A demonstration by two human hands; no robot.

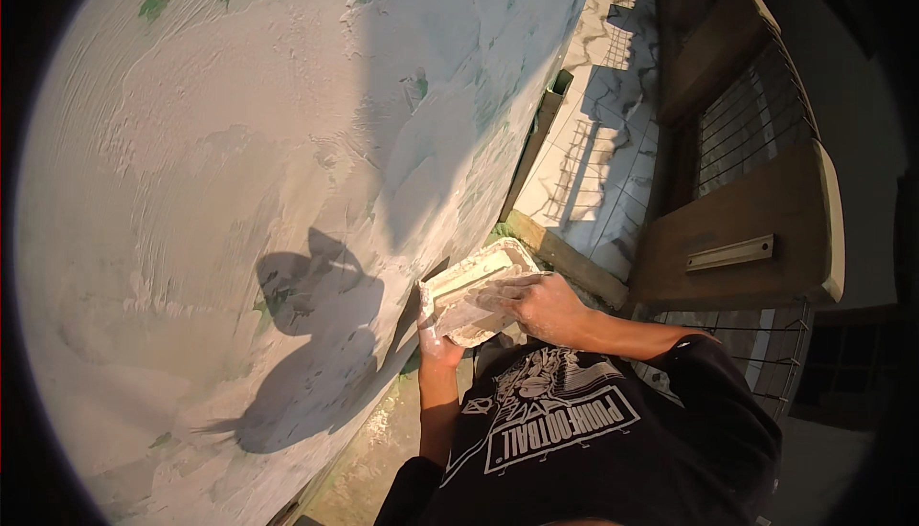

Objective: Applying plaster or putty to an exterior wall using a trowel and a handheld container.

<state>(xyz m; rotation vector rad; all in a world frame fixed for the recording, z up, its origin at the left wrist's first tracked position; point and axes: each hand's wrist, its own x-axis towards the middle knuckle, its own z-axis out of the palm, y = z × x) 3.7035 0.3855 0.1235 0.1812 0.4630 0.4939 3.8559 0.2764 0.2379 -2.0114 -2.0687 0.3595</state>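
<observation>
In front of my body I hold a rectangular, plaster-caked tray (505,254) with pale putty inside. My left hand (437,342) is closed on its left end, with the thumb side smeared white. Over the tray, my right hand (550,308) is closed on what looks like a flat putty knife (464,308). Its greyish, plaster-coated blade points left across the opening, and its handle is hidden in my fingers. The wall (239,143) on my left carries uneven pale plaster with green patches showing through.
A marble-look tiled floor (598,167) lies beyond a low ledge (570,258). A dark upright post (536,143) stands by the wall's far edge. On the right are wooden panels (747,229) with wire mesh. My shadow (316,354) falls on the wall.
</observation>
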